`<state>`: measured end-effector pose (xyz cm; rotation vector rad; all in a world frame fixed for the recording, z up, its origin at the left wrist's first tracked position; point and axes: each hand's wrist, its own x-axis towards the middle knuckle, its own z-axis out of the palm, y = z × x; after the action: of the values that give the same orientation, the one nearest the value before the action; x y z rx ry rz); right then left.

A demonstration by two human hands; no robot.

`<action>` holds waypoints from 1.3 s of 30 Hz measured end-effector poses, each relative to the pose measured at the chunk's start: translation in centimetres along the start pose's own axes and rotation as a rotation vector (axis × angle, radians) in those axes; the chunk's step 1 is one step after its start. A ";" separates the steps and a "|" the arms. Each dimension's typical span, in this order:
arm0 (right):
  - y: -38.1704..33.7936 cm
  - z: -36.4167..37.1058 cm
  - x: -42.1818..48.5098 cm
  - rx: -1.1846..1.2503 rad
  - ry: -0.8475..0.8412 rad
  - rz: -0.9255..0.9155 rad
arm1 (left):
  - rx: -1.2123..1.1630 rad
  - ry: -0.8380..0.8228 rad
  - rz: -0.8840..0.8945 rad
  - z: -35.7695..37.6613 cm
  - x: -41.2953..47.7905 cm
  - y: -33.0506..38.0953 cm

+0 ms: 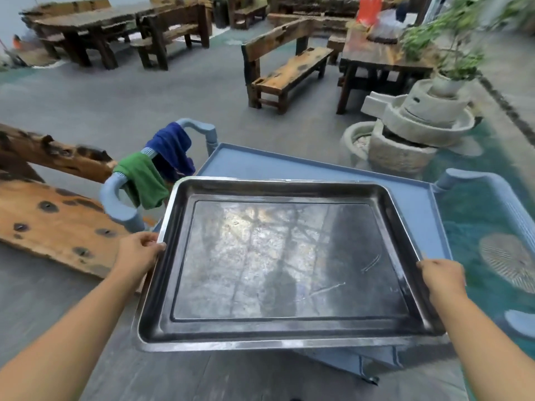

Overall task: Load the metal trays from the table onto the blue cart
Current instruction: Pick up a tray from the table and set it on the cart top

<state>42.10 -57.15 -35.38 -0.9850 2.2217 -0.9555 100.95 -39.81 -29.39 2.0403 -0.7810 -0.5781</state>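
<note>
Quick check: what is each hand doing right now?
Left hand: closed on the left rim of the metal tray.
Right hand: closed on the tray's right rim.

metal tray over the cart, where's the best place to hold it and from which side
Grip the metal tray by its raised rim on the two short sides, coming in from left and right, as the left hand and right hand do now. It is wide, flat and shallow, so opposite edges should keep it level.
</note>
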 end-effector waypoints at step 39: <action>-5.2 6.4 13.6 -0.203 -0.029 -0.097 | 0.194 -0.439 -0.168 12.6 13.4 7.2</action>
<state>40.56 -72.83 -37.66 -1.1987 2.2981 -0.7621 99.90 -59.41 -31.53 2.2000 -0.9528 -1.1081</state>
